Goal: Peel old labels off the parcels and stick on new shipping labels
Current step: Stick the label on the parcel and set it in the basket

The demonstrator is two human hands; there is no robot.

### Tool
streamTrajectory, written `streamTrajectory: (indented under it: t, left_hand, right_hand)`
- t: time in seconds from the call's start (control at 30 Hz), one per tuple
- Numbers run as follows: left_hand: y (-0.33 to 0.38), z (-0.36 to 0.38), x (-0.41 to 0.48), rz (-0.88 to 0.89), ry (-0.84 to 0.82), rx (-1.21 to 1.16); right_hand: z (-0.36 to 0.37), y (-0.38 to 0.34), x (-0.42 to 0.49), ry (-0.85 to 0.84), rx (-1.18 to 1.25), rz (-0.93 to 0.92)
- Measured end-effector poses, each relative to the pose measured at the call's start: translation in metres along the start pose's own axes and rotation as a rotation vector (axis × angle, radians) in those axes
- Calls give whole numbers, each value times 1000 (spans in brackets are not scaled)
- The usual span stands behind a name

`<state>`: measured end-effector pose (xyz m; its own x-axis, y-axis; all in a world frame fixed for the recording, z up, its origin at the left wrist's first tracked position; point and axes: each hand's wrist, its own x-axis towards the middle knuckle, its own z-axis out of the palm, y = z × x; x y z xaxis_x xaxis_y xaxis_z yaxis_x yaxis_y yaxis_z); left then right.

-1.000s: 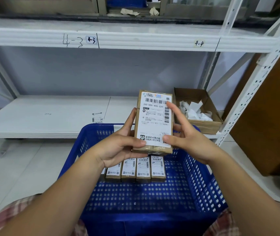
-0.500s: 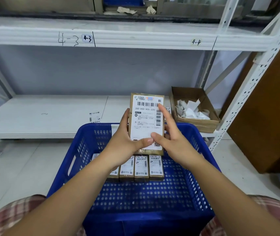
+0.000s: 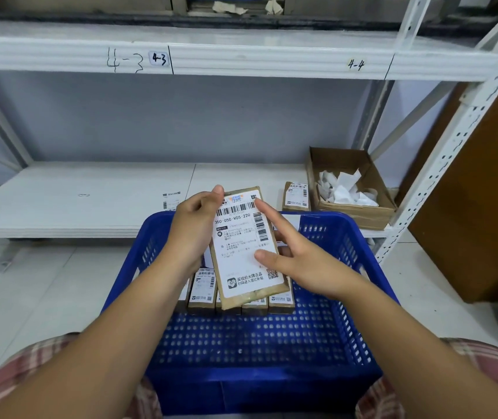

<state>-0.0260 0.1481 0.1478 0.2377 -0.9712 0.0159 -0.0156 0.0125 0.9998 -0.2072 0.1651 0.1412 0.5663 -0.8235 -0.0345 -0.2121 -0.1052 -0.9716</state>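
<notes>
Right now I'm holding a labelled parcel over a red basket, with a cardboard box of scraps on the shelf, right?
No: the head view shows the basket is blue, not red. The parcel and cardboard box are as said.

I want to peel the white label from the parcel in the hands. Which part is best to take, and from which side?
Probably the upper right corner of the label, from the right. The left hand grips the parcel by its left edge and covers that side, while the right hand has its index fingertip at that free corner. The label lies flat, so lift it with a nail first.
</notes>
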Motion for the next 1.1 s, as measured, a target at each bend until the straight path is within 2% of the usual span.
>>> streamTrajectory:
  t: [0.13, 0.23, 0.33, 0.5, 0.73, 0.87, 1.1]
  left_hand:
    - [-3, 1, 1, -3, -51, 29]
    - [-6, 4, 1, -91, -127, -18]
    - [-15, 11, 1, -177, -228, -138]
    - [-41, 30, 2, -300, -346, -112]
    - [-91, 50, 21, -414, -355, -71]
    - [-123, 64, 31, -538, -368, -73]
    - [-192, 99, 49, -640, -329, 6]
  right_hand:
    - [5, 9, 5, 111, 61, -19]
    - [3, 13, 9, 169, 126, -1]
    - [-3, 23, 17, 326, 276, 34]
    - [-17, 44, 30, 481, 352, 118]
    - [-28, 89, 42, 423, 342, 243]
    - [-41, 125, 44, 385, 306, 338]
    - [-66, 201, 56, 457, 243, 524]
